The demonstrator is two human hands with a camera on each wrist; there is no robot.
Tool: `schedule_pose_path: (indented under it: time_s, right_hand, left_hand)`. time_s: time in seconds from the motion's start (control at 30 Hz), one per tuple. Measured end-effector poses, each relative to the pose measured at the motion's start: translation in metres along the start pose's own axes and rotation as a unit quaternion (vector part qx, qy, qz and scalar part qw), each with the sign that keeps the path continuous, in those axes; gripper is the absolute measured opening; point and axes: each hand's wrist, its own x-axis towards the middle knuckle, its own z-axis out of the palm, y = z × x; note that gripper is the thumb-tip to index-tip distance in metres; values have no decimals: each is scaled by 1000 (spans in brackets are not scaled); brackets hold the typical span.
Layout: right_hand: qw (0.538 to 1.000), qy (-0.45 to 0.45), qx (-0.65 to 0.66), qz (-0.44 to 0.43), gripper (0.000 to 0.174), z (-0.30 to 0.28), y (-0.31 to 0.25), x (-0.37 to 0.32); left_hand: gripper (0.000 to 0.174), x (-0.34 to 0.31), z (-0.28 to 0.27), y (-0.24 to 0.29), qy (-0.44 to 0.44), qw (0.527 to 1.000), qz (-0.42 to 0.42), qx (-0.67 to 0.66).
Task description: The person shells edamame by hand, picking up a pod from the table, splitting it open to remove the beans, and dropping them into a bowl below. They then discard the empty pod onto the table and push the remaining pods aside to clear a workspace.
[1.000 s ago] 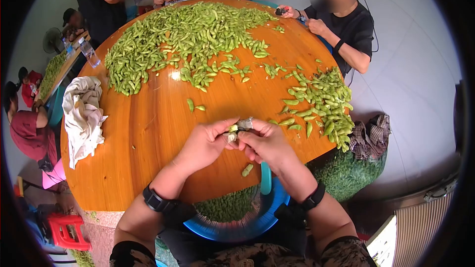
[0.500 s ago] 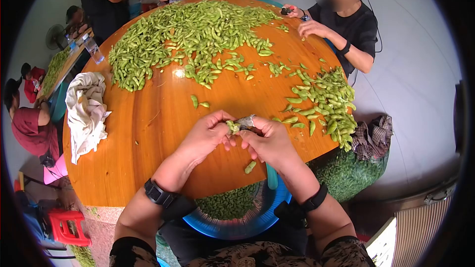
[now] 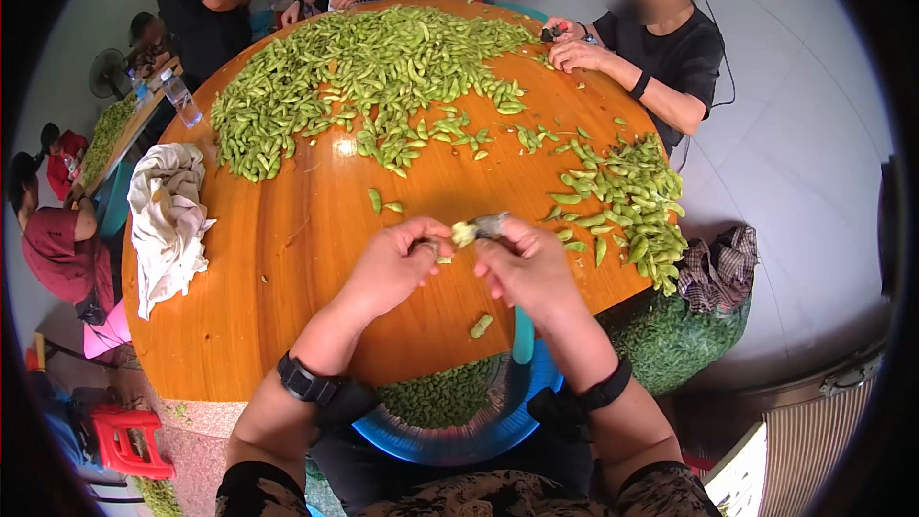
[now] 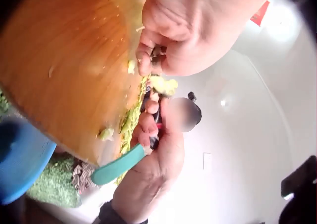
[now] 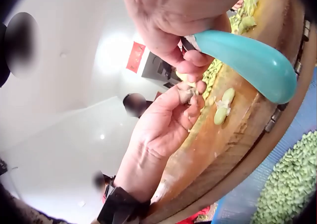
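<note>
Right hand (image 3: 531, 273) is wrapped round the teal-handled scissors (image 3: 522, 333), with the edamame pod (image 3: 466, 230) perched at the blade tips, well up-table from the blue basin (image 3: 459, 450). Left hand (image 3: 392, 268), just beside, curls its fingers and pinches a small scrap (image 5: 189, 94). That pod looks barely caught: if the blades slacken it drops short of the basin, like the stray pod (image 3: 481, 325). Those fingertips sit close to the blades, too.

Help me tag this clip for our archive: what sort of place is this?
Probably a communal food-prep workroom: a large round wooden table heaped with green pods, several people seated round it, the right hand holding teal-handled scissors, and a blue basin of pods below the table's edge.
</note>
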Motion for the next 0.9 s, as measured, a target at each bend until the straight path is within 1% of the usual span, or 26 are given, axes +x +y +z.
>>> schedule_pose_path:
  time_s: [0.03, 0.07, 0.1, 0.13, 0.17, 0.23, 0.3, 0.37, 0.43, 0.47, 0.53, 0.57, 0.6, 0.63, 0.67, 0.7, 0.73, 0.77, 0.83, 0.9]
  right_hand:
    - [999, 32, 3, 9, 13, -9, -3, 2]
    - [998, 64, 6, 17, 14, -19, -5, 3]
    - [996, 87, 3, 21, 15, -31, -2, 6]
    - [995, 94, -4, 20, 16, -44, 3, 10]
    - [995, 100, -10, 22, 16, -54, 3, 9]
    - [994, 104, -16, 23, 16, -65, 4, 7]
    - [993, 101, -55, 38, 16, -67, 8, 3]
    - [994, 92, -62, 22, 16, -63, 14, -1]
    - [993, 78, -81, -19, 15, -55, 17, -3]
    - [994, 79, -79, -20, 15, -51, 17, -4]
    - [994, 55, -92, -11, 14, -41, 11, -8]
    - [995, 41, -94, -17, 12, -36, 7, -9]
    - [995, 41, -94, -18, 12, -34, 8, -8]
    - [992, 12, -121, -30, 15, -32, 11, -7]
    - [988, -16, -148, -41, 17, -29, 14, -6]
    - [980, -13, -174, -92, 14, -26, 20, -4]
    - [980, -14, -173, -94, 14, -24, 21, -4]
    - [980, -20, -173, -93, 14, -21, 21, -3]
    - [980, -26, -173, -94, 13, -16, 20, -2]
    - [991, -60, -112, -31, 13, -13, 16, -2]
  left_hand:
    - [21, -1, -4, 2, 26, 994, 10, 101]
    - [21, -1, -9, 3, 25, 994, 13, 102]
    - [22, -1, -16, 4, 74, 948, 121, 285]
    - [23, -1, -19, 5, 120, 855, 223, 453]
    - [23, -3, -17, 11, 121, 854, 225, 453]
    - [24, -10, -12, 24, 162, 818, 201, 514]
    - [23, -5, -12, 11, 167, 817, 200, 515]
    - [23, -1, -14, -1, 172, 814, 197, 518]
    - [25, 2, -18, -6, 194, 854, 132, 465]
    - [25, 3, -20, -8, 194, 853, 133, 466]
    - [27, 5, -22, -10, 168, 861, 135, 461]
    - [27, 6, -21, -5, 169, 860, 136, 462]
    - [25, 7, -18, 3, 216, 853, 157, 449]
    - [22, 7, -17, 8, 262, 843, 177, 435]
    - [22, 9, -20, 6, 262, 843, 178, 436]
    - [22, 12, -26, -1, 244, 839, 174, 454]
    - [22, 14, -31, -7, 228, 835, 170, 471]
    - [22, 16, -35, -14, 208, 844, 149, 472]
    - [21, 15, -36, -10, 212, 842, 146, 473]
    - [21, 15, -33, -7, 215, 843, 142, 472]
